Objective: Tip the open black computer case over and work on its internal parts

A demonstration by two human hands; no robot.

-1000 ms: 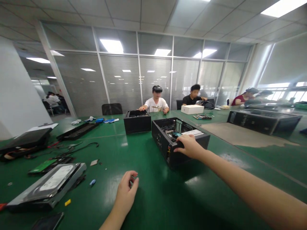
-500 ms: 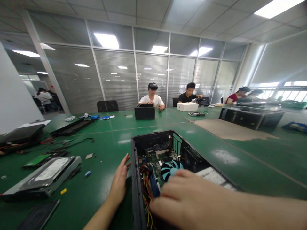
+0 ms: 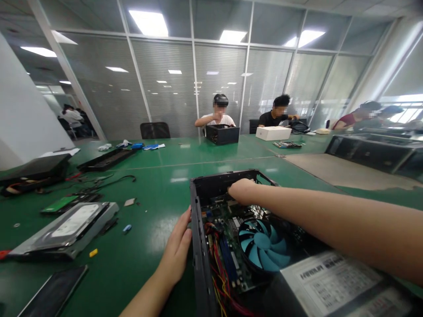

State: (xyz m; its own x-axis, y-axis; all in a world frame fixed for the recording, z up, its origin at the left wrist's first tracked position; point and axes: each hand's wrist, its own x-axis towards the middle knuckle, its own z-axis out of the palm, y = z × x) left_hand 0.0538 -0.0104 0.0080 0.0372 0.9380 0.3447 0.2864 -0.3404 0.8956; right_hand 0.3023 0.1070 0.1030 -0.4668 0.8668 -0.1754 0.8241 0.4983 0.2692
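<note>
An open black computer case (image 3: 194,233) lies in front of me, its inside facing up. My left hand (image 3: 176,246) rests along the case's left wall, fingers stretched out and nothing in its grasp. Across the case reaches my right arm. My right hand (image 3: 243,192) is curled down at the far end, above the motherboard (image 3: 220,215); its fingertips are hidden, and so is anything in them. Nearer to me are a round fan with turquoise blades (image 3: 262,241), red and yellow cables (image 3: 216,253) and a power supply with a white label (image 3: 333,279).
On the green table at left lie a hard drive (image 3: 74,226), a dark flat panel (image 3: 54,293), a yellow piece (image 3: 93,253) and a green circuit board (image 3: 61,204). Across the table, a person works at another black case (image 3: 223,134). A white box (image 3: 273,133) stands farther right.
My right hand has moved away from me, from over the fan to the case's far end, uncovering the fan. My left hand now touches the case wall. The view has tilted down.
</note>
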